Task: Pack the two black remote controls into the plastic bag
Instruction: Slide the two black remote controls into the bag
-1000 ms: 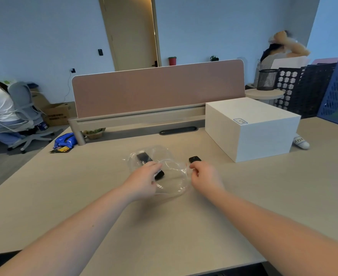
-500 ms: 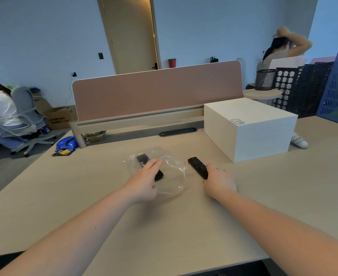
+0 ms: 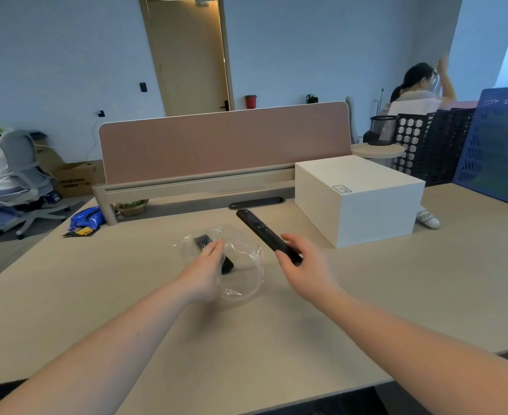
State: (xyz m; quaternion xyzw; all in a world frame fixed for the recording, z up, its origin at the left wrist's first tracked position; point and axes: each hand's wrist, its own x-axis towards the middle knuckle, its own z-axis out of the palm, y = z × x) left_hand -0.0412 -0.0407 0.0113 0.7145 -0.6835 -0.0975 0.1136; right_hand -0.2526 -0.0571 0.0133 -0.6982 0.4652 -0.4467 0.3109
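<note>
A clear plastic bag [image 3: 243,274] lies on the beige table [image 3: 396,295] in front of me. One black remote control [image 3: 202,241] is inside it, partly hidden under my left hand [image 3: 204,271], which rests on the bag and presses on the remote through the plastic. My right hand [image 3: 306,268] holds the second black remote control [image 3: 261,230] by its near end, lifted off the table and tilted, just right of the bag.
A white box [image 3: 357,199] stands right of my right hand. A pink desk divider [image 3: 225,142] runs along the back. A blue packet [image 3: 84,220] lies at the far left edge. Dark and blue crates [image 3: 471,145] stand at the right. People sit at the far left and far right.
My right hand has taken the second remote from the table and lifted it, tilted, beside the bag. My left hand has stayed on the bag and the first remote.
</note>
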